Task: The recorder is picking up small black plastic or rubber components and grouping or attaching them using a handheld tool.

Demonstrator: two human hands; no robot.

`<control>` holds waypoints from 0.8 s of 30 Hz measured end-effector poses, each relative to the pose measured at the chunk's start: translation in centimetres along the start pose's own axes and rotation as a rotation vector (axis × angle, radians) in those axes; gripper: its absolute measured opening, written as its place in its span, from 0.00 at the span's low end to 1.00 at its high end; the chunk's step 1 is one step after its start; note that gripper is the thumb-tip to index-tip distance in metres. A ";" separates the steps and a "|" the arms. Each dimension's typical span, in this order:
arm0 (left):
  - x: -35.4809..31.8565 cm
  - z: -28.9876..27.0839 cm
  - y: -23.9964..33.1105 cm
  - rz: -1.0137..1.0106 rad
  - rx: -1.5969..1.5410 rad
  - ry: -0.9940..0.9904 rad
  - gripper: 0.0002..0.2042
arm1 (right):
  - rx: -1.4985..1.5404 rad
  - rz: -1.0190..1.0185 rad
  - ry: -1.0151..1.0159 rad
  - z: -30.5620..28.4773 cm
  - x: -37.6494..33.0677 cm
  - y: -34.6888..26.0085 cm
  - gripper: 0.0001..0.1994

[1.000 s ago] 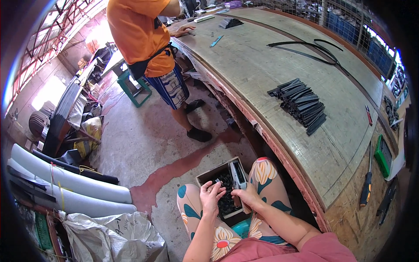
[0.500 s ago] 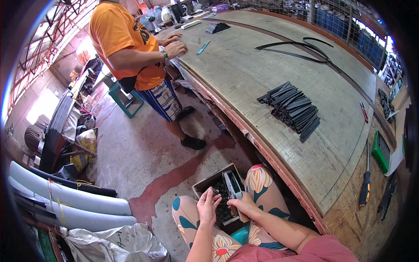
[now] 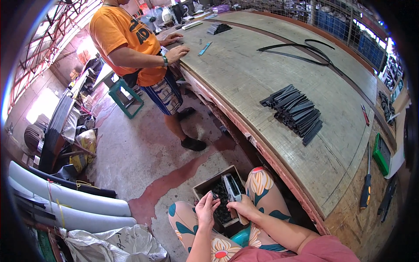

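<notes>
Over my lap, my right hand (image 3: 243,208) is wrapped round the handles of a silver hand-held tool (image 3: 231,187) that looks like a plier stapler. Its long head points away from me. Just left of it, my left hand (image 3: 207,209) has thumb and fingertips pinched together on a small dark piece (image 3: 212,194), too small to make out fully. Below both hands a wooden box (image 3: 203,187) stands between my knees, holding many short black pieces (image 3: 223,205). The stapler and my hands hide part of the box's contents.
On the large worktable (image 3: 244,78) lie a pile of black ribbed strips (image 3: 297,111), a smaller pile (image 3: 218,28) and a curved black strip (image 3: 301,50). A screwdriver (image 3: 365,187) and green case (image 3: 382,153) rest at right. A person in orange (image 3: 126,48) stands by the table.
The person in orange has shifted slightly, with the hands now on the table edge. My hands stay almost in place, the left still pinching the piece, the right still on the stapler.
</notes>
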State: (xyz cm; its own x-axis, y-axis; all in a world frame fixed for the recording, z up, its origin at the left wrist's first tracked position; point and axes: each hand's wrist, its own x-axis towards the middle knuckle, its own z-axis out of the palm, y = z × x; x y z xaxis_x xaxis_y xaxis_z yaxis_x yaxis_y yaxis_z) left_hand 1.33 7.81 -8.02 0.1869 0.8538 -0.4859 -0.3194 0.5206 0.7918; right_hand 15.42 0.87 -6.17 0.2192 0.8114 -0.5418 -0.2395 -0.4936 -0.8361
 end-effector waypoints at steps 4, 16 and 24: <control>0.0 -0.1 0.1 0.007 0.021 0.000 0.11 | 0.014 0.017 -0.014 -0.1 -0.1 -0.2 0.10; -0.6 -0.1 0.8 -0.017 -0.004 0.007 0.13 | 0.008 0.004 -0.001 -0.1 -0.3 -0.4 0.11; -0.6 0.0 0.7 -0.039 0.022 -0.011 0.13 | 0.029 -0.019 0.015 -0.3 0.3 0.7 0.11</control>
State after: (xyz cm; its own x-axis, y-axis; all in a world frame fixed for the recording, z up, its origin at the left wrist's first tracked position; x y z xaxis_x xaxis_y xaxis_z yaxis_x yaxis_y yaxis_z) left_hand 1.03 7.61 -7.17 0.2087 0.8329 -0.5126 -0.2911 0.5533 0.7805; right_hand 15.59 0.67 -6.91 0.2380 0.8159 -0.5269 -0.2623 -0.4684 -0.8437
